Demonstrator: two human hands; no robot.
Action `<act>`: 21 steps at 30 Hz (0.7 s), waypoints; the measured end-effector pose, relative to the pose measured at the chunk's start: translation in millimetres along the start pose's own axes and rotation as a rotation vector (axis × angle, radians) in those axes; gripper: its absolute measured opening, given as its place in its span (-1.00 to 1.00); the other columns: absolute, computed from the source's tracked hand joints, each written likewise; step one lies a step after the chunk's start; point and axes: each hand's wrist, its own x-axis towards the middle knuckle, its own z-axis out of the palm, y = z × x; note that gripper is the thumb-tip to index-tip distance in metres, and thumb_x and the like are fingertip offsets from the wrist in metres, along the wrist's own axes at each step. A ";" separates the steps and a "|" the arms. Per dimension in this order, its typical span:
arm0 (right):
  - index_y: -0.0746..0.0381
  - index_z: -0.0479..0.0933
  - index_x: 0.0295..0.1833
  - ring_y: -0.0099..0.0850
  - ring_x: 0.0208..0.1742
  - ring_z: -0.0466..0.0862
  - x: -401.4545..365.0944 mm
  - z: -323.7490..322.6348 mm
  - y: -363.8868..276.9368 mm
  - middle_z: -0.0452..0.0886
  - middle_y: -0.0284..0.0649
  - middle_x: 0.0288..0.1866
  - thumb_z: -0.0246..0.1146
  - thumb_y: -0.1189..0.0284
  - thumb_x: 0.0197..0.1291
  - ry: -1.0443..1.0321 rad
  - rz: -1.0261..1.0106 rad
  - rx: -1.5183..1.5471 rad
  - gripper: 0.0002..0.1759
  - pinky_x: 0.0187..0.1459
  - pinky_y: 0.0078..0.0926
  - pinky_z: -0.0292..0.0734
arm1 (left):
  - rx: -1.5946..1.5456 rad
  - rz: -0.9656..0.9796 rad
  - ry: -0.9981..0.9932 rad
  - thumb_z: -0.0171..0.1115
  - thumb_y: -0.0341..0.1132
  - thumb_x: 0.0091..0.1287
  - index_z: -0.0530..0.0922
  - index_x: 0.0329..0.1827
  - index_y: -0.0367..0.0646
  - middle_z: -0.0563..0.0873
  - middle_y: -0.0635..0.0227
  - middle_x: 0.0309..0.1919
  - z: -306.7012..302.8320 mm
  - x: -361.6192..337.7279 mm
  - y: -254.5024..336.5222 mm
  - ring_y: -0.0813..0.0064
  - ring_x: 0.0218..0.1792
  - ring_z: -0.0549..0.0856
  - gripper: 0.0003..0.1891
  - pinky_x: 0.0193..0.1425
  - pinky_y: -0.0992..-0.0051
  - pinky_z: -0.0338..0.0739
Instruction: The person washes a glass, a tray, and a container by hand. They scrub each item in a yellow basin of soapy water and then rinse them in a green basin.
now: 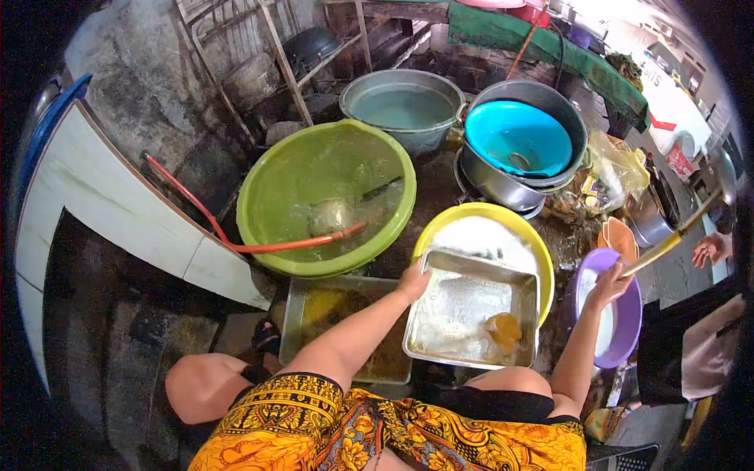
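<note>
My left hand (414, 282) grips the upper left corner of a rectangular metal tray (463, 302), its fingers closed on the rim. The tray is tilted over a yellow basin (542, 259) of white suds. Inside the tray lies an orange-brown lump (503, 331), perhaps a sponge, amid some foam. My right hand (608, 286) is closed around the light wooden handle of a long ladle (675, 237), whose metal bowl points up to the right. Below that hand stands a purple basin (631, 330) with whitish liquid. Orange plastic pieces (619, 238) sit at its far rim.
A red hose (302, 245) runs into a large green tub (251, 196) of water. Behind stand a grey tub (452, 125) and a blue basin (518, 125) in stacked pots. Another metal tray (345, 369) lies by my foot. At right is another person's hand (711, 250).
</note>
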 end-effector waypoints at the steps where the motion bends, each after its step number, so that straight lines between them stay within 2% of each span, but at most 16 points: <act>1: 0.26 0.37 -0.03 -0.71 -0.66 0.27 1.7 -0.3 0.1 0.34 -0.40 -0.53 0.13 0.36 0.27 0.002 0.001 -0.009 -0.76 -0.70 -0.70 0.14 | -0.001 -0.003 -0.009 0.12 -0.21 0.22 0.32 0.22 -0.14 0.56 -0.09 -0.03 -2.5 -1.9 4.1 -0.06 0.01 0.53 -0.50 0.11 0.17 0.40; 3: 0.27 0.38 -0.02 -0.73 -0.66 0.25 11.2 -5.7 -2.3 0.32 -0.44 -0.53 0.10 0.40 0.28 0.059 -0.056 0.146 -0.78 -0.70 -0.72 0.15 | -0.016 0.004 0.008 0.12 -0.20 0.22 0.32 0.22 -0.14 0.57 -0.10 -0.05 -3.7 -4.5 8.8 -0.07 0.01 0.53 -0.50 0.10 0.16 0.40; 5: 0.28 0.37 0.00 -0.74 -0.65 0.22 18.6 -11.1 -6.8 0.32 -0.46 -0.51 0.09 0.42 0.29 0.067 -0.054 0.174 -0.77 -0.70 -0.74 0.14 | 0.014 -0.016 -0.006 0.12 -0.19 0.22 0.33 0.20 -0.14 0.59 -0.12 -0.09 3.5 5.4 -8.0 -0.09 -0.02 0.54 -0.51 0.07 0.12 0.41; 7: 0.29 0.33 -0.09 -0.71 -0.71 0.24 26.0 -15.2 -13.2 0.31 -0.43 -0.58 0.11 0.44 0.26 0.101 -0.023 0.282 -0.81 -0.74 -0.73 0.11 | -0.007 -0.004 -0.001 0.12 -0.18 0.23 0.32 0.21 -0.15 0.59 -0.12 -0.10 1.7 4.1 -7.3 -0.09 -0.03 0.54 -0.50 0.06 0.11 0.41; 9: 0.26 0.32 -0.16 -0.74 -0.73 0.23 28.8 -11.8 -19.6 0.30 -0.44 -0.62 0.13 0.42 0.26 0.201 -0.047 0.197 -0.83 -0.78 -0.75 0.11 | -0.045 0.049 -0.006 0.11 -0.19 0.23 0.34 0.20 -0.15 0.58 -0.11 -0.06 2.4 5.4 -12.2 -0.10 -0.01 0.53 -0.52 0.08 0.15 0.40; 11: 0.23 0.28 -0.24 -0.71 -0.76 0.23 25.8 -11.1 -32.5 0.28 -0.44 -0.67 0.17 0.43 0.22 0.154 -0.058 0.177 -0.81 -0.80 -0.73 0.12 | -0.035 0.038 0.011 0.11 -0.20 0.23 0.35 0.18 -0.18 0.58 -0.10 -0.05 -3.9 -2.1 2.1 -0.09 0.01 0.53 -0.53 0.09 0.18 0.40; 13: 0.22 0.28 -0.28 -0.69 -0.76 0.23 32.3 -10.2 -29.7 0.27 -0.43 -0.67 0.18 0.42 0.21 0.253 -0.058 0.190 -0.80 -0.80 -0.70 0.13 | -0.015 -0.017 -0.044 0.11 -0.19 0.23 0.37 0.17 -0.20 0.58 -0.11 -0.06 -4.4 0.9 0.3 -0.08 0.02 0.52 -0.54 0.09 0.19 0.41; 15: 0.30 0.32 -0.12 -0.62 -0.64 0.33 37.6 -22.2 -38.5 0.36 -0.35 -0.52 0.17 0.41 0.21 0.169 -0.011 0.191 -0.76 -0.69 -0.65 0.23 | -0.032 0.008 -0.030 0.11 -0.19 0.24 0.39 0.12 -0.23 0.57 -0.14 -0.06 -2.7 1.9 -3.1 -0.08 0.02 0.52 -0.56 0.09 0.19 0.40; 16: 0.29 0.32 -0.15 -0.57 -0.47 0.43 46.9 -28.5 -40.0 0.39 -0.29 -0.42 0.14 0.42 0.21 0.156 -0.053 0.191 -0.80 -0.62 -0.63 0.29 | 0.001 0.000 -0.037 0.11 -0.19 0.24 0.41 0.09 -0.25 0.57 -0.15 -0.08 -3.2 3.7 -4.3 -0.09 0.00 0.53 -0.58 0.07 0.17 0.41; 17: 0.29 0.32 -0.15 -0.57 -0.47 0.43 50.0 -31.8 -38.1 0.39 -0.29 -0.42 0.14 0.42 0.21 0.163 -0.054 0.174 -0.80 -0.62 -0.63 0.29 | -0.011 0.014 -0.050 0.12 -0.19 0.23 0.41 0.06 -0.25 0.59 -0.14 -0.10 -4.1 3.7 -5.1 -0.09 -0.02 0.55 -0.59 0.06 0.17 0.41; 19: 0.27 0.33 -0.18 -0.57 -0.31 0.45 43.5 -20.3 -56.0 0.42 -0.25 -0.33 0.11 0.39 0.22 0.116 -0.111 0.199 -0.82 -0.57 -0.67 0.33 | -0.066 0.005 -0.066 0.13 -0.18 0.23 0.41 0.09 -0.24 0.60 -0.13 -0.13 -3.4 4.2 -7.1 -0.08 -0.04 0.56 -0.57 0.05 0.17 0.42; 20: 0.24 0.37 -0.15 -0.55 -0.29 0.47 43.1 -18.4 -44.5 0.45 -0.26 -0.31 0.10 0.34 0.22 0.029 0.000 0.235 -0.80 -0.47 -0.63 0.41 | -0.069 0.005 -0.064 0.13 -0.18 0.23 0.41 0.09 -0.24 0.60 -0.13 -0.13 0.2 2.4 -7.1 -0.08 -0.04 0.56 -0.57 0.05 0.17 0.42; 21: 0.21 0.41 -0.04 -0.51 -0.26 0.48 41.2 -16.7 -19.9 0.47 -0.29 -0.27 0.12 0.27 0.22 -0.145 0.093 0.151 -0.71 -0.30 -0.50 0.47 | -0.065 -0.005 -0.029 0.12 -0.24 0.24 0.43 0.08 -0.25 0.62 -0.06 -0.14 4.1 2.4 -7.8 0.04 -0.08 0.60 -0.61 0.01 0.24 0.45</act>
